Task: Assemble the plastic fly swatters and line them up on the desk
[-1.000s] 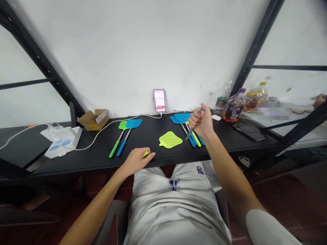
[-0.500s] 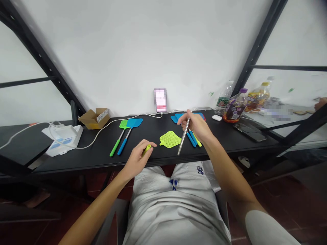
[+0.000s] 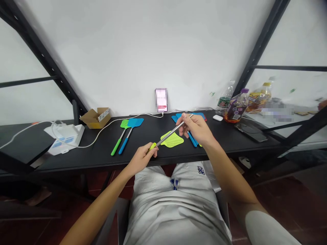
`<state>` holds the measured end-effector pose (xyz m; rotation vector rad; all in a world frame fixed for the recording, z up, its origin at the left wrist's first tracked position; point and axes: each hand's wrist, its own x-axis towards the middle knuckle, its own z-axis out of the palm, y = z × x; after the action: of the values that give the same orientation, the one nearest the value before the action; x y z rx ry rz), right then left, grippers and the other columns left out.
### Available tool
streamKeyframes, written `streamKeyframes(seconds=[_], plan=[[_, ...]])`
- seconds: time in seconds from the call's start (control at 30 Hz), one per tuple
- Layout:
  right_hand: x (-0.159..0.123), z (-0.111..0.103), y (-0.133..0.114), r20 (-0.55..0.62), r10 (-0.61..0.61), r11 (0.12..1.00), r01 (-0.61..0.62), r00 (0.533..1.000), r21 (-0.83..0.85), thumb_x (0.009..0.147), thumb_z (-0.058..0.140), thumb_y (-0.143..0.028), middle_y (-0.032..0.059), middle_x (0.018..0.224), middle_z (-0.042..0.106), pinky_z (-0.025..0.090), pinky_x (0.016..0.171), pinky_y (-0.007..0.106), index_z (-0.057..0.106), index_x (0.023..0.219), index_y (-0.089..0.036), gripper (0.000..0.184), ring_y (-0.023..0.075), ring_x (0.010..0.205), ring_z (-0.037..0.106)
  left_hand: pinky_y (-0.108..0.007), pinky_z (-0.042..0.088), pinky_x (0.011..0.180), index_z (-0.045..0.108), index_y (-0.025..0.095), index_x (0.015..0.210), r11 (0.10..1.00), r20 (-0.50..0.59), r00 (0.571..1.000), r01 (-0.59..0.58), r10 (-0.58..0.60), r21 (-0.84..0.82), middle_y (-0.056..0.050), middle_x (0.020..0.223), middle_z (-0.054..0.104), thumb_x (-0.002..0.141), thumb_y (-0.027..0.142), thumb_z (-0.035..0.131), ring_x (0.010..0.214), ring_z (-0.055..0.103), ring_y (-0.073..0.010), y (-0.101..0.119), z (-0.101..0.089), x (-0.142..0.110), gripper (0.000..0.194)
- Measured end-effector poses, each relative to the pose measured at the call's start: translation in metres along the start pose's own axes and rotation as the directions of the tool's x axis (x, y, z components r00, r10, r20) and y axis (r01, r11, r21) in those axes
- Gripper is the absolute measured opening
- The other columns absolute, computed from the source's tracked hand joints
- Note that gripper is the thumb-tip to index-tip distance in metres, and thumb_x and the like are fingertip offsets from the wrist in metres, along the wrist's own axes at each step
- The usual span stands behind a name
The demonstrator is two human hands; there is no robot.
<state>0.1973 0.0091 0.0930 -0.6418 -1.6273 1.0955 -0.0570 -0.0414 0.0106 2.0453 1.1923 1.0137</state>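
My left hand [image 3: 143,156] is closed around a yellow-green handle [image 3: 152,146], whose end shows above the fingers. Pinched in my right hand [image 3: 196,128] is a slim metal rod [image 3: 170,133], slanting down to the left. Its lower tip meets the end of the handle; whether it is inside, I cannot tell. Below the rod, a yellow-green fly swatter head [image 3: 172,140] lies flat on the black table [image 3: 92,158]. Behind my right hand are several blue swatters [image 3: 192,139], partly hidden.
At left lie a green fly swatter [image 3: 118,144] and a blue fly swatter [image 3: 126,141]. Further left are a cardboard box [image 3: 95,119], a white box [image 3: 66,141] and a cable. A phone [image 3: 161,100] leans on the wall. Bottles [image 3: 235,107], a white case [image 3: 217,117] and a dark phone [image 3: 250,132] sit right.
My right hand has swung the rod from steep to slanting, bringing its lower tip left to the handle. The left hand has shifted slightly right, still gripping the handle.
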Motion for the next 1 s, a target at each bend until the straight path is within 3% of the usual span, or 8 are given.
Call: streamKeyframes(seconds=[0.47, 0.67, 1.0], plan=[[-0.004, 0.012, 0.003, 0.083, -0.053, 0.996, 0.059, 0.995, -0.066, 0.098, 0.051, -0.058, 0.0007, 0.064, 0.063, 0.041, 0.044, 0.021, 0.066, 0.086, -0.016, 0.046, 0.0103, 0.051, 0.06, -0.028, 0.045, 0.075, 0.063, 0.018, 0.09, 1.0, 0.003, 1.0, 0.026, -0.026, -0.001, 0.0, 0.076, 0.062, 0.102, 0.041, 0.046, 0.073, 0.059, -0.0151, -0.004, 0.0, 0.001, 0.031], [-0.01, 0.014, -0.005, 0.066, -0.07, 0.986, 0.079, 0.995, -0.145, 0.099, 0.05, -0.056, 0.0, 0.064, 0.061, 0.042, 0.047, 0.021, 0.067, 0.083, -0.016, 0.046, 0.0091, 0.051, 0.057, -0.026, 0.043, 0.072, 0.062, 0.018, 0.085, 0.999, 0.038, 0.999, -0.002, 0.001, 0.044, 0.001, 0.075, 0.059, 0.102, 0.039, 0.046, 0.071, 0.056, -0.0143, -0.006, 0.001, 0.0, 0.031], [-0.022, 0.01, -0.02, 0.222, -0.147, 0.931, 0.211, 0.964, -0.299, 0.103, 0.046, -0.04, 0.0006, 0.071, 0.063, 0.046, 0.058, 0.023, 0.068, 0.091, -0.018, 0.034, 0.0112, 0.06, 0.062, -0.026, 0.043, 0.071, 0.062, 0.017, 0.094, 0.998, 0.062, 0.998, 0.033, -0.03, -0.054, 0.001, 0.073, 0.057, 0.103, 0.042, 0.044, 0.07, 0.054, -0.0143, -0.008, -0.002, 0.002, 0.032]])
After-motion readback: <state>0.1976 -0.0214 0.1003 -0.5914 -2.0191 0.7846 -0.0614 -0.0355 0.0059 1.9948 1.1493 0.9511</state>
